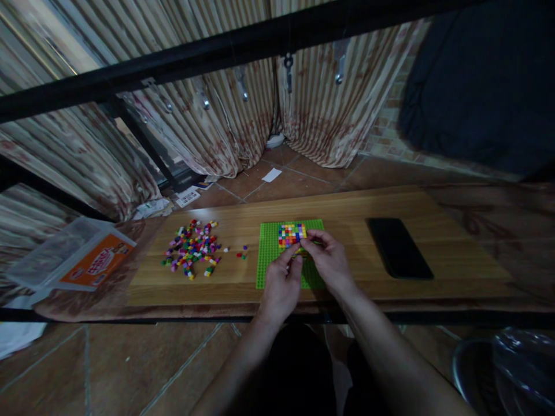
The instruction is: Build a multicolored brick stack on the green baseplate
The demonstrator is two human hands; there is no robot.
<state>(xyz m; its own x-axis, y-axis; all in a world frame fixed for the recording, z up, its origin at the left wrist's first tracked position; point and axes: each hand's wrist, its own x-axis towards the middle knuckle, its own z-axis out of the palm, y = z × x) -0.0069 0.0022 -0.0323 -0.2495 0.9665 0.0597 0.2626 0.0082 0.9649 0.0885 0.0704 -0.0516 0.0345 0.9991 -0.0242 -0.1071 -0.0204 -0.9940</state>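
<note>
A green studded baseplate (267, 254) lies on the wooden board, partly covered by my hands. On its upper part sits a patch of small multicoloured toy bricks (291, 233), set close together. My left hand (281, 282) is at the patch's lower edge, thumb and index finger drawn together. From the right, my right hand (328, 257) reaches the patch's lower right corner with its fingers pinched. A bit of yellow shows between the two hands, but whatever the fingertips grip is too small and hidden to name.
A heap of loose bricks (195, 247) lies left on the wooden board (347, 225), with several strays beside it. A black phone (399, 247) rests on the right. A clear plastic box (71, 260) with an orange label stands at far left. A dark bar (182, 65) crosses above.
</note>
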